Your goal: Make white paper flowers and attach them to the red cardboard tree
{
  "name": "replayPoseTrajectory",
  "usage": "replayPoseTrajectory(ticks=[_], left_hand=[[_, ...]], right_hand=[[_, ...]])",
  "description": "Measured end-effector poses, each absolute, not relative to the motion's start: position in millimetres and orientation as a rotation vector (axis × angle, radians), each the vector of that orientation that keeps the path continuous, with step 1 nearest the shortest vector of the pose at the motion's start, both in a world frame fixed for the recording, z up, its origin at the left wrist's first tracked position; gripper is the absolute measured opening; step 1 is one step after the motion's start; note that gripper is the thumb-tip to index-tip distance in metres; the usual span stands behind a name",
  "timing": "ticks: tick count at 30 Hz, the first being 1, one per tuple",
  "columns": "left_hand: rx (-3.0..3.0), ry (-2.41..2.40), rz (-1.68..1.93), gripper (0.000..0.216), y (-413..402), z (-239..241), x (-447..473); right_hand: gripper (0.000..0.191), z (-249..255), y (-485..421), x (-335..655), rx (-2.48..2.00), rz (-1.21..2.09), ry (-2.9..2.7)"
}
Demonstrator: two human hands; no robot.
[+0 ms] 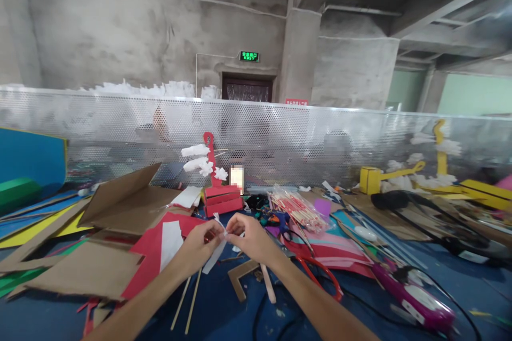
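Note:
Both hands meet over the middle of the table, fingertips pinched together. My left hand (202, 241) and my right hand (248, 235) close on a strip of thin white paper (215, 257). One end of the strip sticks up above the fingers, and a longer tail hangs below them; the pinched part is mostly hidden. Just behind the hands stands a red cardboard box (223, 202) with a tall hooked red post (211, 157), which bears white paper tufts (196, 164). Below my left hand lie two thin wooden sticks (193, 301).
Brown cardboard (86, 269) and red sheets (146, 248) lie left. Right are red-handled scissors (336, 290), a bag of sticks (300, 210), a magenta tool (416, 301) with a black cord, and yellow craft pieces (370, 180). A perforated metal screen (120, 122) runs along the back.

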State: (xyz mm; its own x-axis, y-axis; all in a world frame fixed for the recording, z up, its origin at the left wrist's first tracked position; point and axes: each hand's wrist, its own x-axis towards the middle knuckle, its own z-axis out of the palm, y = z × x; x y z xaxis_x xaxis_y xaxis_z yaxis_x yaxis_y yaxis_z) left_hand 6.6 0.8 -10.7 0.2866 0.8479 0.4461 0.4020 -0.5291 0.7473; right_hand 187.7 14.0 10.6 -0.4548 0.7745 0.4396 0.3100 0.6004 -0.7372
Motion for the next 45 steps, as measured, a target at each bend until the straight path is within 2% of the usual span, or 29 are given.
replayPoseTrajectory(ticks=[19, 45], left_hand=[[2.116, 1.132, 1.138, 0.015, -1.2, -10.9, 5.2], [2.072, 1.1, 1.116, 0.019, 2.0, -15.8, 5.5]], right_hand=[[0.01, 9.3, 13.6, 189.2, -0.901, 0.696, -2.064], [0.006, 8.7, 13.1, 189.1, -0.901, 0.617, -2.093]])
